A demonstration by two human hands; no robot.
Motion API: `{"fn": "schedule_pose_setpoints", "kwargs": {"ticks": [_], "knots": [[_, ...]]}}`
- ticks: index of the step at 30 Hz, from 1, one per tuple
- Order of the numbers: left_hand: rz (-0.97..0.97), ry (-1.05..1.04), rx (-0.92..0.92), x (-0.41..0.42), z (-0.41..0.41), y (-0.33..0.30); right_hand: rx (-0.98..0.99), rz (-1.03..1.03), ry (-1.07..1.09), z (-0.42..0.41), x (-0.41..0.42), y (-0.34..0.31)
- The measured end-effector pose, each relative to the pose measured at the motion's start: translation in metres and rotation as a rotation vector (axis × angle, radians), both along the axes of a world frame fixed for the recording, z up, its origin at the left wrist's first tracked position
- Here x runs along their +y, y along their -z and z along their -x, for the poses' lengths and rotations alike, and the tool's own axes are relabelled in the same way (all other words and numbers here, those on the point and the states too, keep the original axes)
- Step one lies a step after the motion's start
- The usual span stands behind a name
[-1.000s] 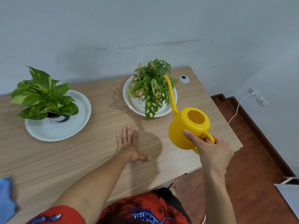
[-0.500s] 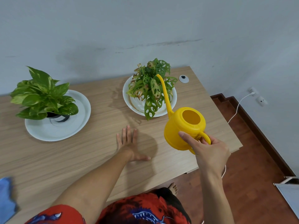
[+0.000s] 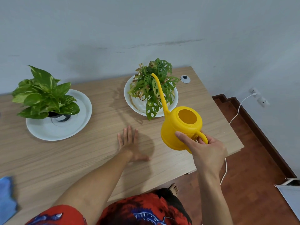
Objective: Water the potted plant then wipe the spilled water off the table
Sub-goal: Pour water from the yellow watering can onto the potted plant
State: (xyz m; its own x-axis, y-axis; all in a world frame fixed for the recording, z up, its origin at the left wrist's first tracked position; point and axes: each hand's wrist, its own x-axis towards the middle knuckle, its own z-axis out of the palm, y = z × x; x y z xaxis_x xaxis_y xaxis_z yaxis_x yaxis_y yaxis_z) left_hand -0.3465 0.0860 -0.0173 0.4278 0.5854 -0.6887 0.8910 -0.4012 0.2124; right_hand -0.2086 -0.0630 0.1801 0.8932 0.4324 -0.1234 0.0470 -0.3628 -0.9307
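Note:
My right hand [image 3: 206,148] grips the handle of a yellow watering can [image 3: 180,127], held above the table's right side. Its long thin spout reaches up and left over a potted plant with holed green leaves [image 3: 151,85], which stands in a white dish [image 3: 174,101]. My left hand [image 3: 129,143] lies flat on the wooden table [image 3: 97,151], fingers apart, holding nothing. A blue cloth [image 3: 6,200] lies at the table's near left edge, partly cut off by the frame.
A second leafy plant [image 3: 43,93] stands in a larger white dish [image 3: 78,127] at the left. A round cable grommet [image 3: 185,78] sits at the far right corner. A white cable [image 3: 238,109] runs to a wall socket on the right, over a red floor.
My right hand has moved the watering can left and slightly forward, so the spout tip now sits over the middle of the holed-leaf plant. My left hand has stayed flat.

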Motion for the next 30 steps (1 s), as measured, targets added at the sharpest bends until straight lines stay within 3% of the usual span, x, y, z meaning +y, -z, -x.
{"fn": "schedule_pose_setpoints", "kwargs": {"ticks": [30], "knots": [[0.007, 0.001, -0.004, 0.002, 0.000, 0.003, -0.108, 0.027, -0.006, -0.016, 0.056, -0.016]]}}
